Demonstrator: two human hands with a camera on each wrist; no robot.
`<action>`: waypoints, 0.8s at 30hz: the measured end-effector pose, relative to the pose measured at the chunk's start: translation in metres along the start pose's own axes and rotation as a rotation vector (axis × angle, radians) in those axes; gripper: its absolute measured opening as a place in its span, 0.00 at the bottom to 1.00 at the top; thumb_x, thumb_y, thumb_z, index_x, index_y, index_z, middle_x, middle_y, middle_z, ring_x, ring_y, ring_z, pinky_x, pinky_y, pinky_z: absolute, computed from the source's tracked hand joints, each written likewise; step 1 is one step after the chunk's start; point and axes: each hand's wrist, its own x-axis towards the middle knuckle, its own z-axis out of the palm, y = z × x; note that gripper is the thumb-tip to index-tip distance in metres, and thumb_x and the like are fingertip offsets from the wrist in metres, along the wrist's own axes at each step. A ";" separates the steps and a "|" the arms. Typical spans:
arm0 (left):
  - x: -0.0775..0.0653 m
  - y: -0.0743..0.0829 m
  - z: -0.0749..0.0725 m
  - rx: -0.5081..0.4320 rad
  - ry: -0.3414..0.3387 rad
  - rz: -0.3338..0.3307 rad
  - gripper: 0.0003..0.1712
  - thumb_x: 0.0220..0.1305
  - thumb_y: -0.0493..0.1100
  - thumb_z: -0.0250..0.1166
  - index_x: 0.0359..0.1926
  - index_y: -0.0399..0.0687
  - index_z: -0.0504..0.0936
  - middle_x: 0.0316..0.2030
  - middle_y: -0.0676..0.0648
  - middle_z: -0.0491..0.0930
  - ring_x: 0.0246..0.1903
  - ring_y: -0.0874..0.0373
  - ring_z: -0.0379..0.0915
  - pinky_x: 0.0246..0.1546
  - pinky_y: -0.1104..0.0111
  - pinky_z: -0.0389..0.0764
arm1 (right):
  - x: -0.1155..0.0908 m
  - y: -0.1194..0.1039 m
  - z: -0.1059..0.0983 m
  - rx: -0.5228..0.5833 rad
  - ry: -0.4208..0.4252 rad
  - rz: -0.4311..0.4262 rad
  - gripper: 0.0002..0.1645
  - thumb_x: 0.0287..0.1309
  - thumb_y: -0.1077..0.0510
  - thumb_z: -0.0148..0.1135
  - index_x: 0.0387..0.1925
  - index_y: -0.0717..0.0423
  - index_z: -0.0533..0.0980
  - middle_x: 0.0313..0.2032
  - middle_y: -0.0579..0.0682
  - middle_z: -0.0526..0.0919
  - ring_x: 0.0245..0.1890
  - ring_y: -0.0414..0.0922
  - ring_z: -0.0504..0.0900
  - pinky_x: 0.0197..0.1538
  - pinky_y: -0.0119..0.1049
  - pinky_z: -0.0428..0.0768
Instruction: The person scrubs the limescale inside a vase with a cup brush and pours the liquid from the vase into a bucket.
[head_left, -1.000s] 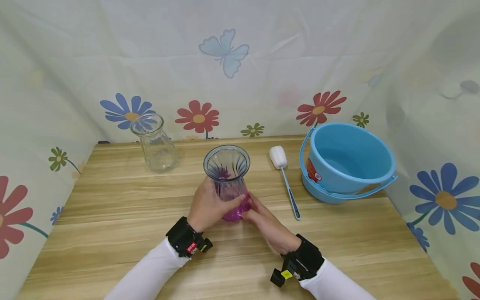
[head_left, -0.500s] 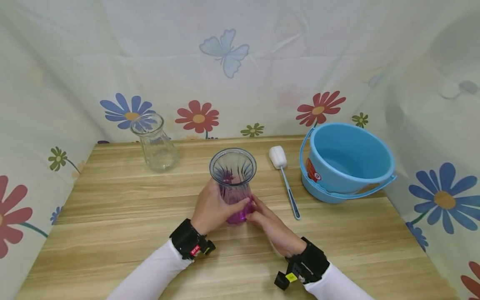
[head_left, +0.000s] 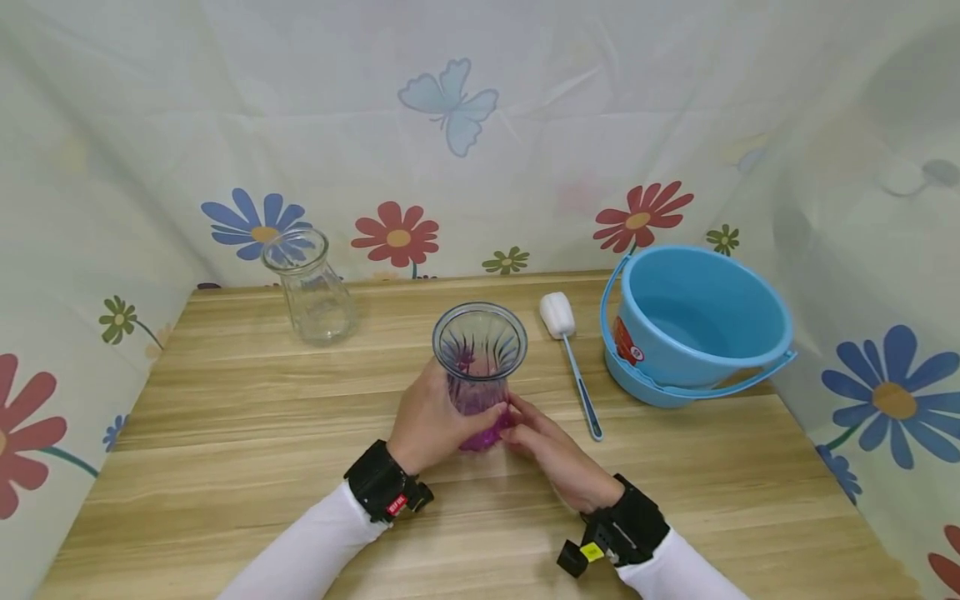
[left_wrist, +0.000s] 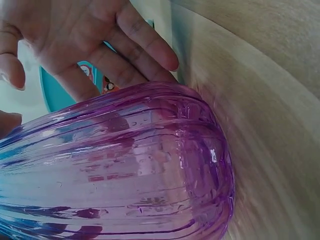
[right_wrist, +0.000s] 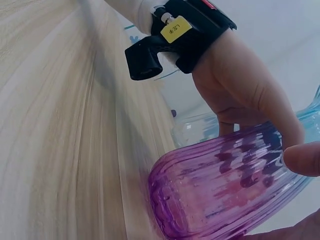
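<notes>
A ribbed glass vase (head_left: 480, 375), bluish at the rim and purple at the base, stands upright near the table's middle. My left hand (head_left: 431, 417) grips its side, thumb across the front and fingers around behind. Low on the right of the vase, my right hand (head_left: 558, 458) touches it with fairly straight fingers, which show against the purple glass (left_wrist: 150, 165) in the left wrist view. From the right wrist, the purple base (right_wrist: 190, 200) shows right at the wood, with my left hand (right_wrist: 250, 85) wrapped over it.
A clear glass vase (head_left: 318, 308) stands at the back left. Right of the hands lies a white sponge-headed bottle brush (head_left: 573, 367), and past it a blue bucket (head_left: 660, 367) with its handle down. A flower-print curtain (head_left: 540, 150) encloses the wooden table (head_left: 225, 417).
The purple vase has shifted right and slightly closer to me, with both hands moving along on it. The clear vase, brush and bucket stay in place.
</notes>
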 end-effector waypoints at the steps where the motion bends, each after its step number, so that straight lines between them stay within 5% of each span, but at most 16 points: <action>1: 0.000 0.000 0.000 0.005 -0.001 -0.004 0.47 0.45 0.65 0.74 0.61 0.53 0.64 0.50 0.51 0.77 0.47 0.63 0.72 0.45 0.56 0.81 | 0.000 0.000 -0.001 -0.001 0.002 -0.001 0.42 0.63 0.59 0.51 0.75 0.55 0.47 0.71 0.63 0.54 0.65 0.52 0.59 0.70 0.56 0.55; 9: -0.004 0.001 0.001 0.036 -0.027 -0.017 0.49 0.46 0.68 0.72 0.62 0.52 0.62 0.49 0.51 0.77 0.46 0.62 0.73 0.43 0.56 0.82 | 0.002 0.005 -0.010 -0.003 0.034 -0.002 0.36 0.64 0.59 0.52 0.71 0.57 0.54 0.65 0.64 0.65 0.59 0.51 0.68 0.67 0.54 0.63; 17: -0.005 -0.002 0.000 -0.022 -0.081 -0.012 0.50 0.44 0.67 0.74 0.64 0.57 0.60 0.50 0.55 0.75 0.46 0.65 0.72 0.44 0.57 0.81 | 0.004 0.007 -0.015 0.013 0.010 -0.024 0.33 0.68 0.59 0.50 0.70 0.60 0.54 0.63 0.66 0.65 0.56 0.52 0.70 0.64 0.57 0.66; 24: -0.007 -0.004 0.000 -0.065 -0.157 0.001 0.47 0.43 0.67 0.74 0.62 0.64 0.62 0.50 0.60 0.74 0.48 0.68 0.70 0.47 0.58 0.80 | 0.003 0.005 -0.023 -0.145 0.019 -0.042 0.30 0.67 0.58 0.53 0.67 0.56 0.59 0.61 0.63 0.67 0.54 0.51 0.73 0.61 0.55 0.72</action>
